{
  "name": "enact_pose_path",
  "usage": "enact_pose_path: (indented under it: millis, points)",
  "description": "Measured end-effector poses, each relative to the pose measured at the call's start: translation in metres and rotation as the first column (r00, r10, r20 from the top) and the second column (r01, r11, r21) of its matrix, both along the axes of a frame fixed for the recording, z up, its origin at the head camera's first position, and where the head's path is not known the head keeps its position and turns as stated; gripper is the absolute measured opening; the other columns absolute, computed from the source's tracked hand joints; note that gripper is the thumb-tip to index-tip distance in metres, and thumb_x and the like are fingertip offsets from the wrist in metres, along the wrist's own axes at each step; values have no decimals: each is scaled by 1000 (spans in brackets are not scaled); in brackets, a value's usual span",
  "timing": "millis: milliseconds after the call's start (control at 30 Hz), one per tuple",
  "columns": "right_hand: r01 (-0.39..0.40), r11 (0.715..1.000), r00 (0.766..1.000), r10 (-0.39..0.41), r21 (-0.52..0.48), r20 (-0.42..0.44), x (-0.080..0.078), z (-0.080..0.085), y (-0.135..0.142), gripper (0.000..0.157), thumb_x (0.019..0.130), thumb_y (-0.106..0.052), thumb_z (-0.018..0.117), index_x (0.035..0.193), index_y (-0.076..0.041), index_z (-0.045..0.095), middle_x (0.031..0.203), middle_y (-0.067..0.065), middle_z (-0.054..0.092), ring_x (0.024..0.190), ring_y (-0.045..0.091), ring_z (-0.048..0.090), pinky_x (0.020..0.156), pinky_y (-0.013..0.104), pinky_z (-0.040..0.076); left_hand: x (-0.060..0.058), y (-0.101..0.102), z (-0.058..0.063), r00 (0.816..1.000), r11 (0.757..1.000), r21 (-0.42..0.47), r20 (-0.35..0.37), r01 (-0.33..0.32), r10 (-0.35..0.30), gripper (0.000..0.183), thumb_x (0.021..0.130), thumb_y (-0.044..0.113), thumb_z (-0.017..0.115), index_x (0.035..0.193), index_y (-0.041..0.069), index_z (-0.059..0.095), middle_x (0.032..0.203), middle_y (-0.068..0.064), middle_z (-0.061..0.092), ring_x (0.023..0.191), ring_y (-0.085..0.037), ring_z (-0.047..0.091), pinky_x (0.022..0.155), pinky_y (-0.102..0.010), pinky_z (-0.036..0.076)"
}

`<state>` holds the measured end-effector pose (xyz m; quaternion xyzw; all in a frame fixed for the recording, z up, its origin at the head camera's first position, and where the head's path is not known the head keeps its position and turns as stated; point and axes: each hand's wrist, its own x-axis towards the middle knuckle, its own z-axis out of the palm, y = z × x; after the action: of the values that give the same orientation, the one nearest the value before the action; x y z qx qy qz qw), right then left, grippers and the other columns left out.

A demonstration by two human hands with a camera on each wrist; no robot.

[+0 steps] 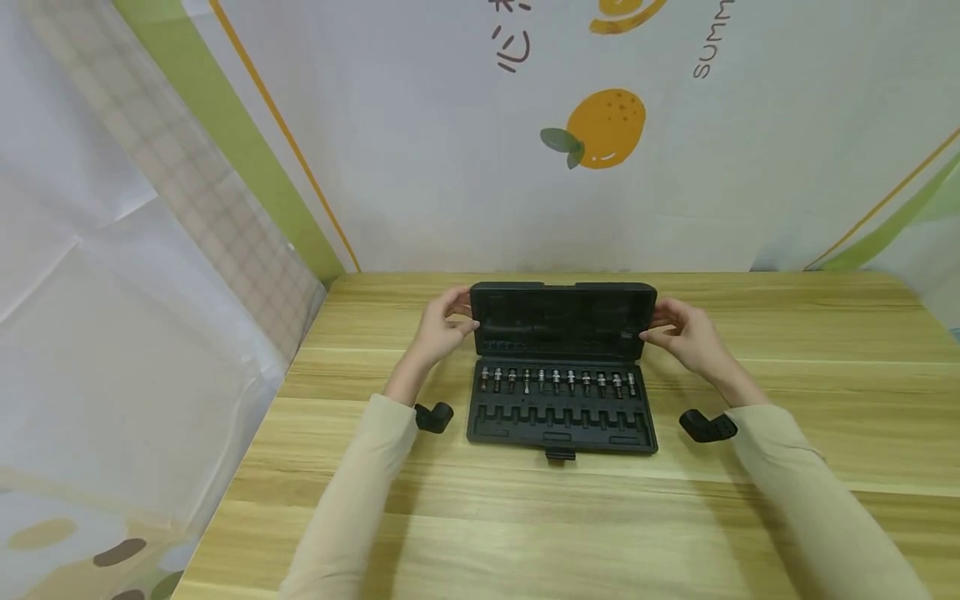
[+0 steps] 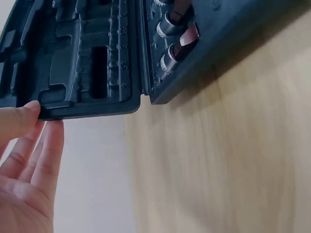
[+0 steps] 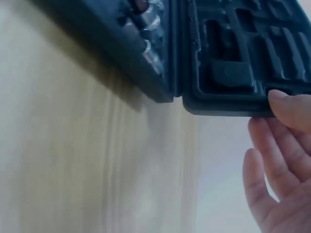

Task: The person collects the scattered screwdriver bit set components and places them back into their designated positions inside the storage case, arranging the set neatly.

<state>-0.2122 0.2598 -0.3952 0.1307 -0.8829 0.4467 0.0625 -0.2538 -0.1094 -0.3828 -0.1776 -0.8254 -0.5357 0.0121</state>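
Note:
A black socket bit case point(image 1: 558, 423) lies on the table with its hinged lid point(image 1: 562, 321) raised upright at the back. Along the base runs a row of metal bit sockets point(image 1: 557, 382), with bare moulded slots in front of them. My left hand point(image 1: 442, 325) pinches the lid's left edge, thumb on the inner face and fingers behind, as the left wrist view shows. At the opposite edge my right hand point(image 1: 686, 333) grips the lid the same way, its thumb point(image 3: 291, 109) over the rim. A latch tab point(image 1: 560, 454) sticks out at the base's front.
The case stands on a wood-grain table point(image 1: 510, 525). Behind it hangs a white cloth point(image 1: 450, 167) printed with fruit, and more cloth drapes at the left side. A black wrist device point(image 1: 433, 417) is on the left wrist, another point(image 1: 707, 427) on the right.

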Motion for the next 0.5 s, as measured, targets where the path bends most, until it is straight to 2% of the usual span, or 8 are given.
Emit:
enact_pose_path:
  millis: [100,233,300,433,500]
  points:
    - [-25,999,995,27,24,-94,5,0,-1,27,82,4,68,106,5,56,99,20,63,84,-1,56,67,12,47,6,-3,2,998,999,-31,-54,36,-38,47,84,-10,61,129,-2,48,111,-20,56,101,-33,57,84,-43,51]
    - [-54,996,979,68,75,-194,12,1,-2,30,76,10,70,102,3,56,91,17,64,82,12,60,66,13,48,14,-5,5,988,994,-76,-128,82,-91,40,80,-14,63,117,-2,53,101,-18,59,95,-31,58,79,-36,54]
    - [-56,992,968,82,114,-236,15,0,-1,33,74,11,72,102,2,56,89,14,65,81,14,61,66,15,49,18,-6,7,980,990,-98,-161,102,-116,39,78,-16,63,113,-2,54,99,-17,59,94,-29,58,77,-33,55]
    - [-62,980,935,123,188,-331,20,-1,1,40,68,12,76,101,1,57,86,10,65,79,13,61,64,26,54,24,-8,9,965,981,-146,-206,132,-160,38,76,-18,63,110,-2,54,100,-16,59,94,-29,59,75,-30,55]
    - [-71,973,907,154,219,-392,23,0,1,44,65,14,78,101,1,57,85,10,66,77,17,63,61,33,55,27,-9,10,958,975,-178,-229,134,-173,38,76,-18,64,110,-3,53,101,-17,58,95,-30,58,73,-29,55]
